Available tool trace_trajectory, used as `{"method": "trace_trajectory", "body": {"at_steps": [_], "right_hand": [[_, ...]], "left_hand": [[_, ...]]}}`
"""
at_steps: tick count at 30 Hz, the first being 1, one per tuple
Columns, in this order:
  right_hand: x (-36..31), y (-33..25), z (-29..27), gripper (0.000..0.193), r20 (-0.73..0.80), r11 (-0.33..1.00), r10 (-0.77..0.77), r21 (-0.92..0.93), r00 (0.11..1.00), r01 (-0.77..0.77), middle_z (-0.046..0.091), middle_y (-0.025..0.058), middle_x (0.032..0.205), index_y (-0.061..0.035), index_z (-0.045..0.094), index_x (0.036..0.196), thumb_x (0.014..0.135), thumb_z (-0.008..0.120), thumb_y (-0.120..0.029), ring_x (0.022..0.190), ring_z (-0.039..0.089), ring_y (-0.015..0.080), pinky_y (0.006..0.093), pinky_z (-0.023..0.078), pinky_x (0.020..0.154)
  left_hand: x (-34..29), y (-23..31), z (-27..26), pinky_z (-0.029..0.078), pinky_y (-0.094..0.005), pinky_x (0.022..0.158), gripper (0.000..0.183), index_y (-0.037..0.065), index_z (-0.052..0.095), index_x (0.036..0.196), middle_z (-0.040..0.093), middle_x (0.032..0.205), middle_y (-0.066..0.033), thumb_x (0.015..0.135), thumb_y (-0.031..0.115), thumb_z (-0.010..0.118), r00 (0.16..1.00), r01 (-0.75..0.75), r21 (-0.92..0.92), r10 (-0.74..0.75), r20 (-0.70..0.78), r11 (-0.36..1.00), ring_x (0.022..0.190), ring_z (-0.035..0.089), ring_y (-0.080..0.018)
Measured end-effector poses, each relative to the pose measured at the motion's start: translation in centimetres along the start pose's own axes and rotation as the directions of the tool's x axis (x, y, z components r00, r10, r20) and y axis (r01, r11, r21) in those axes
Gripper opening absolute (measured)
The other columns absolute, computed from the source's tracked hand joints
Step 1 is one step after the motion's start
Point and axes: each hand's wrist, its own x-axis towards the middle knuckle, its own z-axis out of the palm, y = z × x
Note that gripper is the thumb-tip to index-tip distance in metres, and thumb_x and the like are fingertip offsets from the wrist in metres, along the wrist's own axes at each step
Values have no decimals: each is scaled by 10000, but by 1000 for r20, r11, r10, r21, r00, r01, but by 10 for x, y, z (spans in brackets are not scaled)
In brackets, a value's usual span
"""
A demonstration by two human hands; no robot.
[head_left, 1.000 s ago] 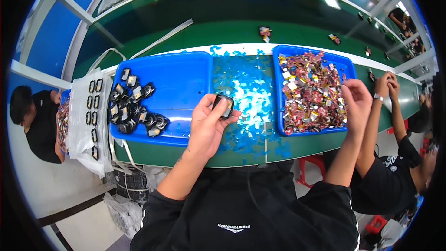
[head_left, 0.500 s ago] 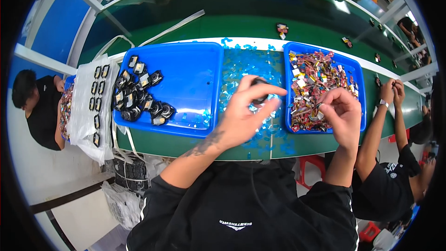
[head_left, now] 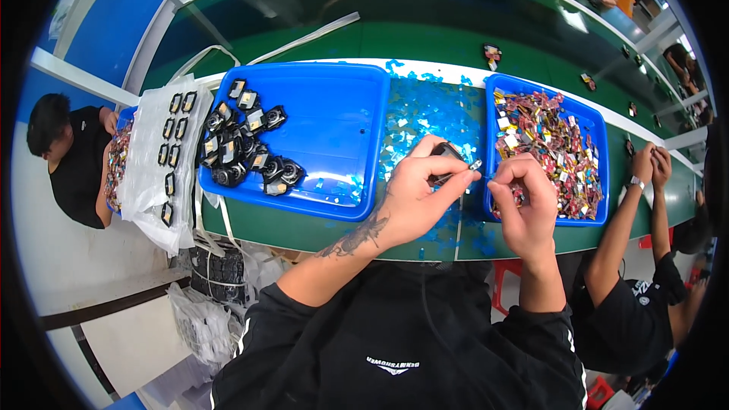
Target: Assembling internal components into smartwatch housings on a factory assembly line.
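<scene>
My left hand [head_left: 425, 201] is closed around a small black housing [head_left: 448, 155], partly hidden by the fingers. At its thumb and index tips is a small silver-white component [head_left: 476, 165]. Just to the right, my right hand [head_left: 529, 201] is closed, its thumb near the bent index finger; whatever it may hold is hidden. Behind that hand stands a blue tray [head_left: 605, 182] heaped with small red, yellow and silver components [head_left: 569, 156]. A larger blue tray [head_left: 334, 114] at the left has several black housings [head_left: 247, 137] piled along its left side.
Blue film scraps [head_left: 425, 118] litter the green bench [head_left: 319, 231] between the trays. White plastic sheeting [head_left: 152, 190] at the left carries rows of black parts. A belt [head_left: 410, 23] with scattered parts runs beyond the trays. Co-workers sit at left [head_left: 76, 159] and right [head_left: 626, 296].
The view has shifted, so the trays appear farther right. My right hand has come back from over the component heap toward my left, whose spread thumb and index have closed on the silver component.
</scene>
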Motion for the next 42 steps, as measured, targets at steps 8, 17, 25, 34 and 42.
{"method": "trace_trajectory", "body": {"at_steps": [8, 17, 25, 34, 42], "right_hand": [[8, 12, 21, 380, 107, 968, 25, 245, 994, -50, 603, 107, 979, -5, 612, 1202, 836, 606, 98, 760, 612, 132, 239, 483, 667], [-12, 6, 13, 113, -54, 837, 259, 510, 964, -196, 624, 107, 953, 43, 598, 1017, 907, 598, 19, 834, 613, 118, 234, 504, 715], [-5, -11, 37, 149, 49, 956, 213, 197, 976, -218, 662, 63, 818, 24, 666, 980, 833, 677, 47, 723, 622, 92, 209, 488, 650], [0, -17, 38, 87, -90, 970, 239, 56, 967, -235, 630, 20, 707, 4, 677, 855, 787, 721, 36, 531, 442, 51, 218, 352, 487], [5, -30, 35, 67, -46, 947, 316, 79, 948, -312, 622, 20, 678, -2, 677, 837, 788, 713, 27, 517, 413, 47, 227, 331, 468]], "left_hand": [[-8, -8, -12, 427, -257, 693, 142, -15, 704, 933, 531, 944, -76, 897, 110, 646, 994, 74, -131, -62, 93, 989, 813, 542, -136], [-6, -23, -12, 487, -267, 846, 316, -26, 531, 1264, 619, 1132, -126, 951, 15, 523, 962, 94, -649, -236, -136, 755, 984, 617, -154], [-7, -21, 7, 548, -303, 858, 270, -54, 583, 1202, 660, 1096, -144, 945, 27, 566, 912, 69, -607, -297, -283, 792, 974, 654, -176], [-28, -14, 6, 485, -288, 963, 409, -77, 428, 1374, 576, 1276, -127, 981, 17, 491, 987, 106, -683, -158, -14, 723, 1160, 563, -159], [-34, -15, 10, 467, -291, 983, 421, -60, 411, 1395, 568, 1291, -129, 984, 7, 478, 992, 94, -630, -125, -4, 771, 1177, 553, -165]]}}
